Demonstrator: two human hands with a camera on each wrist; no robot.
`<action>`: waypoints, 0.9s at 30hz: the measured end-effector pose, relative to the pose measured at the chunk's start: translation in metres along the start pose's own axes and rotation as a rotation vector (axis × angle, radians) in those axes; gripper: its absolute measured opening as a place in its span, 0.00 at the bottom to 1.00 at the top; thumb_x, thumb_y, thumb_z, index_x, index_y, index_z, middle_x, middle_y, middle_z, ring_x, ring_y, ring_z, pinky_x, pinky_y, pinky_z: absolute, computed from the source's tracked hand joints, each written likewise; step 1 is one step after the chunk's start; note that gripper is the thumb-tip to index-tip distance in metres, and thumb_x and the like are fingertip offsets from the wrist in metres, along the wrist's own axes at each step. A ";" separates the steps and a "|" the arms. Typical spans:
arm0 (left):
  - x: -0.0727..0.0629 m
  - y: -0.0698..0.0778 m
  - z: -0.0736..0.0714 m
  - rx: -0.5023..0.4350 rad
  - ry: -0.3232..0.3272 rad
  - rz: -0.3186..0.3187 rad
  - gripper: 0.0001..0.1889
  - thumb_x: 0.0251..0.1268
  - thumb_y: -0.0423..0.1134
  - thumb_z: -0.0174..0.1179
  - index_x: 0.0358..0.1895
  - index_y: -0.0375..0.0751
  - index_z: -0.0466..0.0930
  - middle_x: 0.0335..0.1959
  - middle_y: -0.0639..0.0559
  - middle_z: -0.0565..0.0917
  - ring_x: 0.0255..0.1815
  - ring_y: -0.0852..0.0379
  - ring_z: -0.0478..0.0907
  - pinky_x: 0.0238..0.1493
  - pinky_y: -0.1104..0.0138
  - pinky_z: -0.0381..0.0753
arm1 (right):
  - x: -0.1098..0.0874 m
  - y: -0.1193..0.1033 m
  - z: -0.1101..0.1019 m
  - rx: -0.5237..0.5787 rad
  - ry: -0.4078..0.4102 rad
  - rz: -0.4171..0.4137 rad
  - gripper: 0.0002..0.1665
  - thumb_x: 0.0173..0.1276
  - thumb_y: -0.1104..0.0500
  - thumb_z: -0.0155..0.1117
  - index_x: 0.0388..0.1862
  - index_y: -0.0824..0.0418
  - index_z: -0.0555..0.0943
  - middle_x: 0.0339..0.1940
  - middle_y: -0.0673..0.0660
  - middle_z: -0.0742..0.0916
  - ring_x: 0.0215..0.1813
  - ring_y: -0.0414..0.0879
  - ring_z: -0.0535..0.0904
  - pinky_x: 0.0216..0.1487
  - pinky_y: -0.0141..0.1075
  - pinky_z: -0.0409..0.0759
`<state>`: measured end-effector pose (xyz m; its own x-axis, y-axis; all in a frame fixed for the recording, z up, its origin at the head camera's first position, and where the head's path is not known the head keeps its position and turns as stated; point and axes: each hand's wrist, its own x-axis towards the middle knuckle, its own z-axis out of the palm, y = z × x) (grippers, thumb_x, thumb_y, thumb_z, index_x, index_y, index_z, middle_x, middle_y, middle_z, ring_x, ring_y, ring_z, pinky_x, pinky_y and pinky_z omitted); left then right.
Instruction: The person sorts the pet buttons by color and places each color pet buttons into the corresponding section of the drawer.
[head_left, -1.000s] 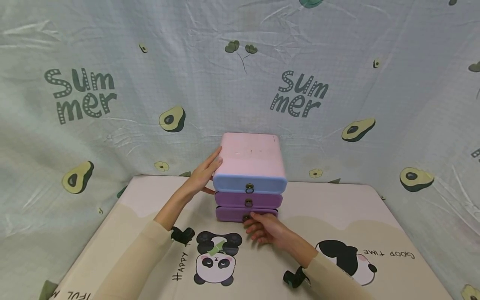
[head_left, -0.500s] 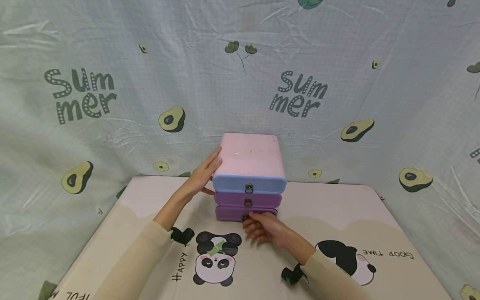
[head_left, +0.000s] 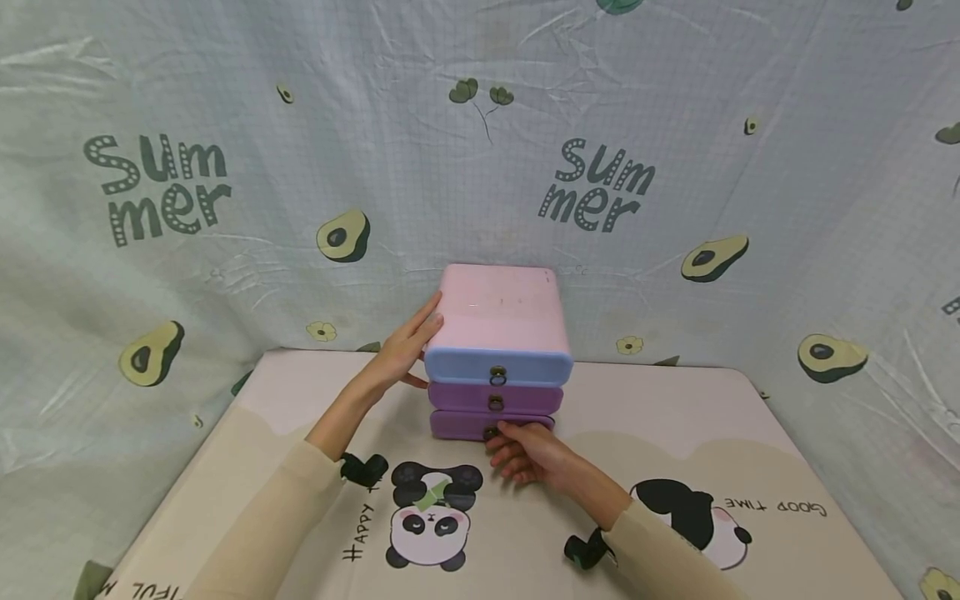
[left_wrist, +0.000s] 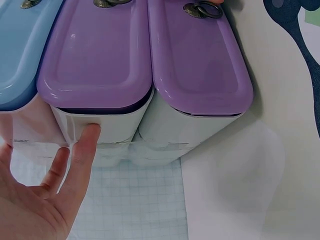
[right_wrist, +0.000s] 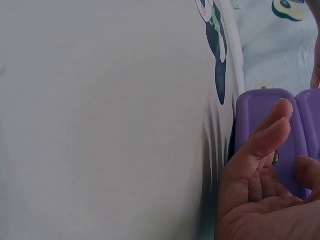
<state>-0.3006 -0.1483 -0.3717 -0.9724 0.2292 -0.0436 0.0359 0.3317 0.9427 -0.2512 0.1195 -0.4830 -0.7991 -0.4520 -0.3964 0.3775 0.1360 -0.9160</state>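
Observation:
Three small drawer boxes stand stacked against the back cloth. The top one has a pink case (head_left: 501,308) and a blue drawer front (head_left: 498,367). Below it are a middle purple drawer (head_left: 457,397) and a bottom purple drawer (head_left: 453,425), each with a bronze ring pull. My left hand (head_left: 401,354) rests against the stack's left side, fingers extended; in the left wrist view a fingertip (left_wrist: 91,131) touches the middle box's white case (left_wrist: 75,122). At the bottom drawer, my right hand (head_left: 528,454) has thumb and fingers at the ring pull (left_wrist: 202,10), which it partly hides.
The stack stands on a pale table mat (head_left: 585,533) printed with a panda (head_left: 431,529) and a black-and-white dog (head_left: 693,521). Behind hangs a light cloth (head_left: 405,167) with avocado prints. Narrow dark gaps show behind both purple fronts in the left wrist view.
Both hands keep their places at the stack. The whole head view has shifted only slightly, and no drawer has visibly moved.

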 end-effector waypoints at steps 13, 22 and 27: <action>-0.002 0.000 -0.001 0.025 0.010 0.018 0.34 0.77 0.71 0.41 0.82 0.82 0.43 0.85 0.47 0.53 0.58 0.36 0.80 0.40 0.43 0.90 | -0.005 -0.001 -0.004 -0.046 -0.007 -0.002 0.28 0.82 0.47 0.54 0.56 0.73 0.83 0.24 0.46 0.89 0.22 0.36 0.83 0.23 0.29 0.80; -0.004 -0.003 -0.002 -0.002 0.015 0.001 0.32 0.79 0.70 0.35 0.82 0.81 0.41 0.68 0.34 0.68 0.54 0.38 0.77 0.38 0.47 0.91 | -0.033 -0.012 -0.018 -0.229 -0.013 -0.057 0.29 0.81 0.45 0.53 0.57 0.71 0.83 0.29 0.47 0.90 0.27 0.39 0.85 0.29 0.32 0.80; -0.016 -0.011 -0.006 0.039 0.042 0.016 0.32 0.81 0.69 0.34 0.83 0.80 0.41 0.69 0.32 0.67 0.59 0.33 0.76 0.39 0.49 0.91 | -0.054 -0.017 -0.036 -0.292 -0.027 -0.053 0.33 0.81 0.41 0.54 0.59 0.70 0.82 0.31 0.48 0.90 0.29 0.40 0.86 0.31 0.33 0.80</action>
<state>-0.2873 -0.1615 -0.3795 -0.9805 0.1962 -0.0142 0.0594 0.3642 0.9294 -0.2312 0.1731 -0.4478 -0.7997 -0.4883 -0.3493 0.1818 0.3576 -0.9160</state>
